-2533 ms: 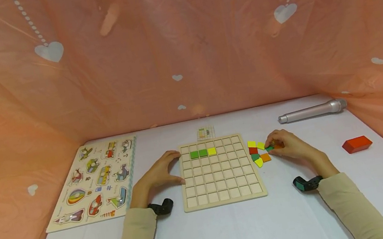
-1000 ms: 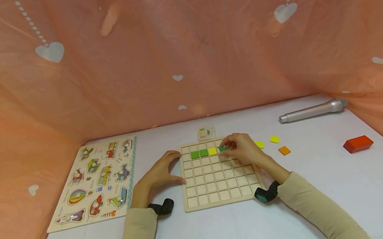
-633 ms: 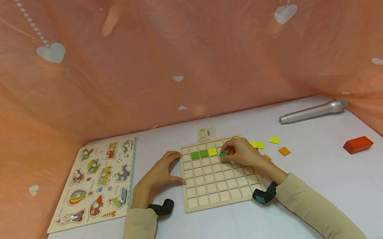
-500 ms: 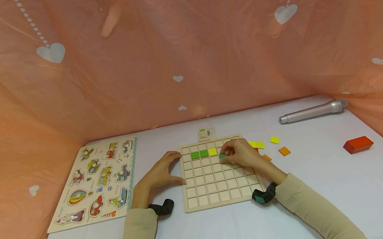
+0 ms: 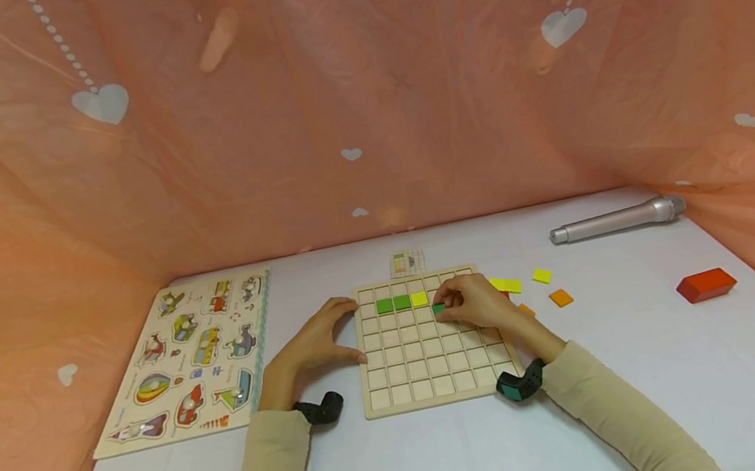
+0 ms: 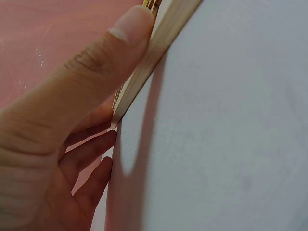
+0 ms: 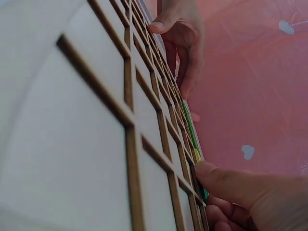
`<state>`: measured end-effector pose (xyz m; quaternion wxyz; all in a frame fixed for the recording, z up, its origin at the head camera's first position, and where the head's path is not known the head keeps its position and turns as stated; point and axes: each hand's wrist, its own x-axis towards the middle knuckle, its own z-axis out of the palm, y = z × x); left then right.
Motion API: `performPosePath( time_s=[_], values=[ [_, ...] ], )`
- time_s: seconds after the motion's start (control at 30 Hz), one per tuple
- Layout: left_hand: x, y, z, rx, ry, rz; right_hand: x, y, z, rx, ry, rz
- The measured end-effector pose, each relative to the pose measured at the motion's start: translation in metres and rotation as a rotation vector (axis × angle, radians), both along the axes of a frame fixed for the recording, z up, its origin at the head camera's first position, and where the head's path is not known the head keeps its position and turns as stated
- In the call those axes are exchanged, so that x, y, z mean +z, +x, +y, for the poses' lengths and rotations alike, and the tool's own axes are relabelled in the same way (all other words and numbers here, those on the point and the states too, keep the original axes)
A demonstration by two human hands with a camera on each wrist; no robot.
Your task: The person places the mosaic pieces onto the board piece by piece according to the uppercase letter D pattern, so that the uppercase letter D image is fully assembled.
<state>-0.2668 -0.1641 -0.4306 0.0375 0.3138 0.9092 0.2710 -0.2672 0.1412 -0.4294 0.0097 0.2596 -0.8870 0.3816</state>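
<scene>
Board (image 5: 437,364): pale wood, square cells between raised strips, flat on a white cloth (image 5: 475,461). Left hand (image 5: 316,341): thumb and fingers spread wide, touching the board's left edge, no grip. Right hand (image 5: 476,302): fingertips together, pinching a dark green tile (image 5: 439,308), partly covered, at the board. Beyond, in one row: two lighter green tiles (image 5: 385,306), one yellow tile (image 5: 419,298), side by side.

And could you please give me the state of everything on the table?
Grid board: flat, partly filled
Two green tiles: in cells
Yellow tile: in next cell
Dark green piece: pinched by right hand
Loose tiles: scattered, unplaced
Pattern card: flat
Picture board: flat
Microphone: lying down
Red block: flat
</scene>
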Motion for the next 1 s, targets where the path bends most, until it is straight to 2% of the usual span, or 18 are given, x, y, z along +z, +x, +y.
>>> performPosePath(
  time_s=[0.1,0.23,0.27,0.37,0.5,0.7,0.83,1.0],
  values=[
    [0.0,0.0,0.0,0.001,0.012,-0.009,0.001,0.0,0.002,0.019,0.005,-0.011],
    [-0.001,0.001,-0.001,-0.025,0.064,0.004,0.006,-0.002,0.008,0.021,0.008,0.003],
    [-0.001,0.001,-0.001,-0.036,0.069,0.028,0.008,-0.002,0.011,0.016,0.005,0.009],
    [0.0,0.002,-0.001,-0.047,0.085,0.041,0.015,-0.003,0.021,-0.011,-0.008,0.026],
    [-0.001,0.001,0.0,-0.021,0.06,0.0,0.022,-0.005,0.041,-0.047,-0.037,0.012],
    [-0.002,-0.002,0.001,0.001,0.001,0.0,0.031,0.0,0.071,-0.068,-0.043,0.003],
    [-0.001,-0.002,-0.001,0.002,0.002,-0.011,0.029,0.005,0.088,-0.069,-0.02,-0.017],
    [-0.001,-0.002,-0.001,0.0,0.003,-0.016,0.015,0.004,0.103,-0.063,0.017,-0.058]
  ],
)
